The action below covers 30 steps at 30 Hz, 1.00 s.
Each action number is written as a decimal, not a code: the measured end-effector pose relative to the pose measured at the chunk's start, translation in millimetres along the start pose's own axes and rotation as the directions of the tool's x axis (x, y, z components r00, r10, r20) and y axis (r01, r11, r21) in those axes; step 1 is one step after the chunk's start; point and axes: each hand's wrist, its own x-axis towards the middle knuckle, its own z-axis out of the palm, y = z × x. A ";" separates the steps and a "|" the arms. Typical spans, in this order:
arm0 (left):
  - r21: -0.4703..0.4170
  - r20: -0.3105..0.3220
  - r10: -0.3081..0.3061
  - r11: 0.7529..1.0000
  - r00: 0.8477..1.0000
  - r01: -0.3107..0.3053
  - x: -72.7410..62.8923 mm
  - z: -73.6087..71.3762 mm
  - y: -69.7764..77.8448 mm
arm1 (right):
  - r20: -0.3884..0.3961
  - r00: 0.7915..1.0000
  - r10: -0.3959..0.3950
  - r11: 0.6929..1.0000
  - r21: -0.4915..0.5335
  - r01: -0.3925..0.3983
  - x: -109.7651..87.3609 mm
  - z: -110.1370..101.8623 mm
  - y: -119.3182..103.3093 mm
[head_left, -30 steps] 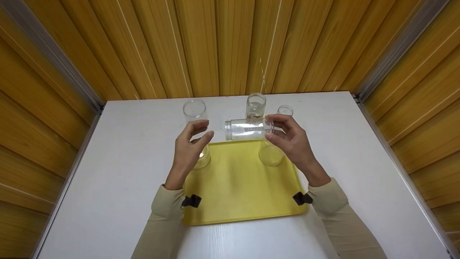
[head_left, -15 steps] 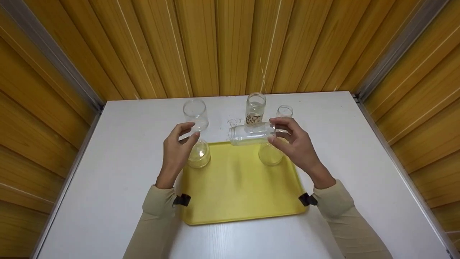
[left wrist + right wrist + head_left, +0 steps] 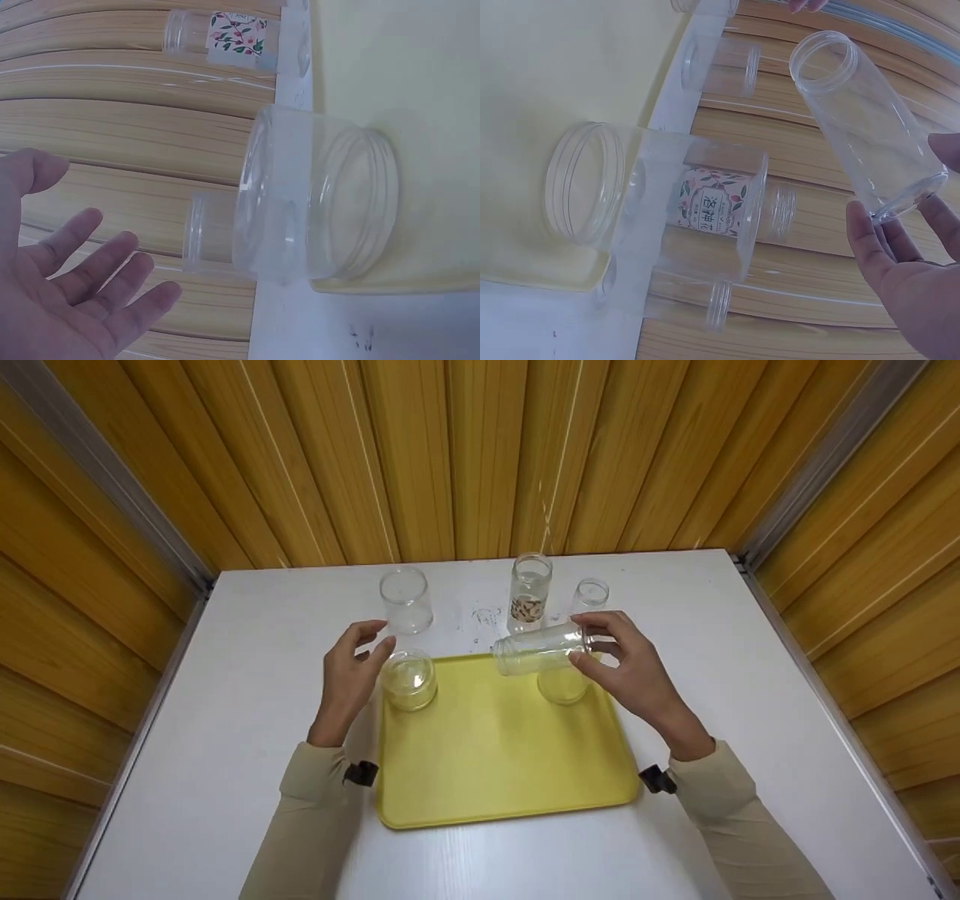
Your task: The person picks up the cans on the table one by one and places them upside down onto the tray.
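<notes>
My right hand (image 3: 628,671) pinches a clear jar (image 3: 536,651) at its base end, thumb on one side and fingers on the other. The jar lies sideways in the air over the far edge of the yellow tray (image 3: 502,757), its threaded mouth facing left and tipped slightly toward me. My left hand (image 3: 349,675) holds nothing, fingers loosely curved, beside the far left corner of the tray. Near it a wide clear jar (image 3: 289,187) stands mouth down on that corner. Another clear jar (image 3: 641,195) is mouth down on the far right corner, partly behind the held jar in the head view.
Behind the tray on the white table (image 3: 247,675) stand a clear jar (image 3: 406,600) at left, a tall jar with a floral label (image 3: 529,589), and a small jar (image 3: 591,594) at right. Wood-patterned walls (image 3: 480,457) enclose the back and sides.
The right hand has moved right and toward me with the jar, tilting its mouth toward me. The left hand has drawn away leftward, uncovering the jar on the tray's left corner.
</notes>
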 end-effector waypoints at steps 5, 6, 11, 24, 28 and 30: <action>0.040 0.007 -0.048 0.998 0.999 0.047 3.3 -1.4 -12.1 | 0.017 1.000 -0.008 0.996 -0.089 0.010 -2.6 -2.9 0.4; 0.048 0.006 -0.056 0.997 0.998 0.056 4.0 -1.8 -14.9 | 0.021 1.000 -0.013 0.994 -0.108 0.016 -3.0 -3.4 0.4; 0.075 0.004 -0.113 0.991 0.994 0.112 7.0 -2.9 -28.4 | 0.046 0.998 -0.047 0.980 -0.189 0.055 -5.5 -5.3 -1.0; 0.183 0.030 -0.131 0.975 0.991 0.124 10.4 -5.5 -58.4 | 0.123 0.990 -0.073 0.939 -0.327 0.110 -11.0 -6.1 -6.5; 0.240 0.035 -0.130 0.964 0.991 0.118 11.4 -5.3 -64.1 | 0.151 0.987 -0.057 0.927 -0.358 0.109 -12.4 -6.8 -7.1; 0.262 0.041 -0.134 0.958 0.990 0.118 11.9 -4.7 -66.3 | 0.166 0.985 -0.044 0.923 -0.371 0.103 -13.2 -7.0 -7.6</action>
